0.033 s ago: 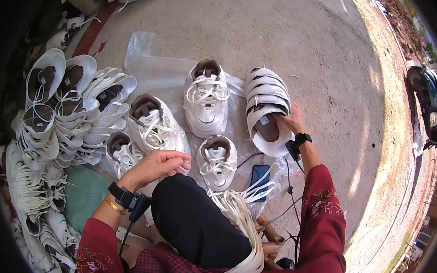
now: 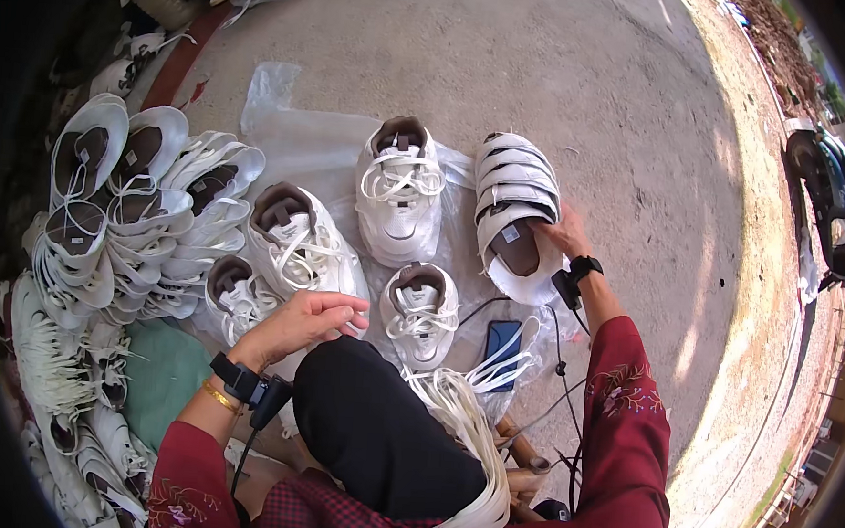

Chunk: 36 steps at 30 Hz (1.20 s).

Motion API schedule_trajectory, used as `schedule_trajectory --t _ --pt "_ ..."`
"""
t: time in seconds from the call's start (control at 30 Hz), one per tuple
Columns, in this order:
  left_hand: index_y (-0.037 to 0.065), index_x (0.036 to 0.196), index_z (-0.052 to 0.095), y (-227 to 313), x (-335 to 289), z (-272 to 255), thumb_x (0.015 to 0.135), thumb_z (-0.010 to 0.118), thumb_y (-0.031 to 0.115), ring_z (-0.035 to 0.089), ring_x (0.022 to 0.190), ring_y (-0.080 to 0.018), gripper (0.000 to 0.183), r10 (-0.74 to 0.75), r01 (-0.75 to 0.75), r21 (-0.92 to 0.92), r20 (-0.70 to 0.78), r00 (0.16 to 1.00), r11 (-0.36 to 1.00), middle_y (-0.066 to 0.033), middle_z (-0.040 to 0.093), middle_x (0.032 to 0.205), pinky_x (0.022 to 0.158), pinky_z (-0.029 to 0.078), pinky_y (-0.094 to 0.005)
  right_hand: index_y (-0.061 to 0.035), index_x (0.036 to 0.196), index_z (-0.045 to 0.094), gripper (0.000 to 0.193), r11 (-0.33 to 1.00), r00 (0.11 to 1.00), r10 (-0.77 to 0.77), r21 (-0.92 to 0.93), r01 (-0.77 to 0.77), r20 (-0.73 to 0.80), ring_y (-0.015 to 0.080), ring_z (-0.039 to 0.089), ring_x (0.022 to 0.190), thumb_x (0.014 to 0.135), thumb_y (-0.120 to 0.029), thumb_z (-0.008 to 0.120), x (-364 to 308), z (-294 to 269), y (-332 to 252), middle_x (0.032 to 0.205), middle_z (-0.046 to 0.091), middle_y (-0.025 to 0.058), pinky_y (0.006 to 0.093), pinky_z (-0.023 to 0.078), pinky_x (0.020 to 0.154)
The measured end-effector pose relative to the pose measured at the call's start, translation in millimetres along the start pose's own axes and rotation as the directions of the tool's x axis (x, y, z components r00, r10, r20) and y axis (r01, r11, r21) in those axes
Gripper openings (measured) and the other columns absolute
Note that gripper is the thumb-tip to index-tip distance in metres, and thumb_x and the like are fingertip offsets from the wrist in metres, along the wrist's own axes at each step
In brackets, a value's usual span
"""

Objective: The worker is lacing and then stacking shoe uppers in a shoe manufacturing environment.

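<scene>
Right hand [image 2: 567, 235] at the nested white, brown-lined shoe stack [image 2: 518, 212]
I couldn't tell if those fingers gripped; left hand [image 2: 307, 321] hung near the black-clad knee [image 2: 352, 367], fingers loosely apart.

Daylight fills the scene, and the middle of the concrete ground [image 2: 631, 112] lies in soft, even shade. Toward the right, direct sun lays a pale, glaring strip [image 2: 769, 311] across it, with a ragged shadow edge along the strip's near side. The white shoes [image 2: 400, 205] look bright but keep their detail, and the clear plastic sheet [image 2: 319, 149] has a milky sheen. The black trouser leg [image 2: 376, 424] shows little texture. Both the left hand [image 2: 305, 323] and the right hand [image 2: 567, 231] appear crisp. The fisheye lens bows lines near the right rim, where small background things soften, and black vignetting swallows the corners.
</scene>
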<state>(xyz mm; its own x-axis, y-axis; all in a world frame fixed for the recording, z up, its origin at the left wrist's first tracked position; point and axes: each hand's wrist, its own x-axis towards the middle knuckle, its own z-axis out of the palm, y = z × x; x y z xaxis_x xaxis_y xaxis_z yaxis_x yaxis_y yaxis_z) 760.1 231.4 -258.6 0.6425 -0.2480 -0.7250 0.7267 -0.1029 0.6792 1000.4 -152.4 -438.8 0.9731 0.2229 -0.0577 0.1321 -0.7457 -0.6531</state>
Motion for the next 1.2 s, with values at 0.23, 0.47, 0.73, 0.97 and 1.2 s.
schedule_trajectory --t 0.23,0.47,0.73,0.97,1.2 --pt "0.001 0.127 0.057 -9.2 16.6 0.5 0.098 0.052 0.02 0.061 0.092 -0.0109 0.035 0.045 -0.046 0.041 0.041 0.998 0.998 -0.0075 0.067 0.109 0.085 0.05 -0.0258 -0.0059 0.11 0.062 0.031 0.98 0.999 -0.021 0.196 0.026 -0.026 0.0427 0.064 0.089 0.083 -0.02 0.058 -5.6 -5.3 -43.8 0.093 0.065 0.026 0.0463 0.048 0.075" --pt "0.006 0.13 0.057 31.0 13.6 2.6 0.098 0.053 0.028 0.064 0.098 -0.0139 0.04 0.161 -0.16 -0.023 0.206 0.965 0.987 -0.0069 0.068 0.112 0.085 0.05 -0.027 -0.0043 0.107 0.061 0.033 0.947 0.945 -0.258 -0.246 0.206 -0.203 0.0425 0.062 0.08 0.075 -0.003 0.05 -36.2 -79.9 -136.0 0.087 0.064 0.0252 0.0467 0.048 0.077" --pt "0.006 0.145 0.036 98.2 3.9 46.9 0.085 0.054 0.068 0.049 0.127 -0.0256 0.088 0.344 -0.288 -0.191 0.424 0.838 0.938 -0.0149 0.05 0.138 0.1 0.042 -0.0395 0.004 0.125 0.051 0.058 0.892 0.836 -0.441 -0.261 0.369 -0.325 0.0382 0.054 0.096 0.068 -0.002 0.053 -84.1 -93.3 -253.7 0.099 0.061 0.0222 0.0446 0.041 0.085" --pt "0.01 0.142 0.036 57.8 8.0 46.1 0.072 0.063 0.075 0.045 0.126 -0.0251 0.099 0.479 -0.309 -0.767 -0.002 0.878 0.562 -0.009 0.045 0.139 0.104 0.034 -0.049 0.0032 0.134 0.046 0.069 0.844 0.821 -0.522 -0.281 0.457 -0.231 0.0346 0.048 0.111 0.067 0.0 0.058 -142.9 -44.9 -276.4 0.114 0.055 0.0182 0.0438 0.032 0.092" --pt "0.008 0.14 0.037 51.1 -6.7 41.8 0.077 0.073 0.052 0.048 0.122 -0.0249 0.085 0.635 -0.497 -0.841 -0.266 0.725 0.215 -0.0097 0.05 0.132 0.107 0.036 -0.0431 -0.0018 0.134 0.048 0.076 0.729 0.698 -0.683 -0.26 0.633 -0.214 0.0306 0.048 0.111 0.063 -0.005 0.073 -162.1 -36.5 -320.8 0.114 0.053 0.0126 0.0424 0.031 0.092"
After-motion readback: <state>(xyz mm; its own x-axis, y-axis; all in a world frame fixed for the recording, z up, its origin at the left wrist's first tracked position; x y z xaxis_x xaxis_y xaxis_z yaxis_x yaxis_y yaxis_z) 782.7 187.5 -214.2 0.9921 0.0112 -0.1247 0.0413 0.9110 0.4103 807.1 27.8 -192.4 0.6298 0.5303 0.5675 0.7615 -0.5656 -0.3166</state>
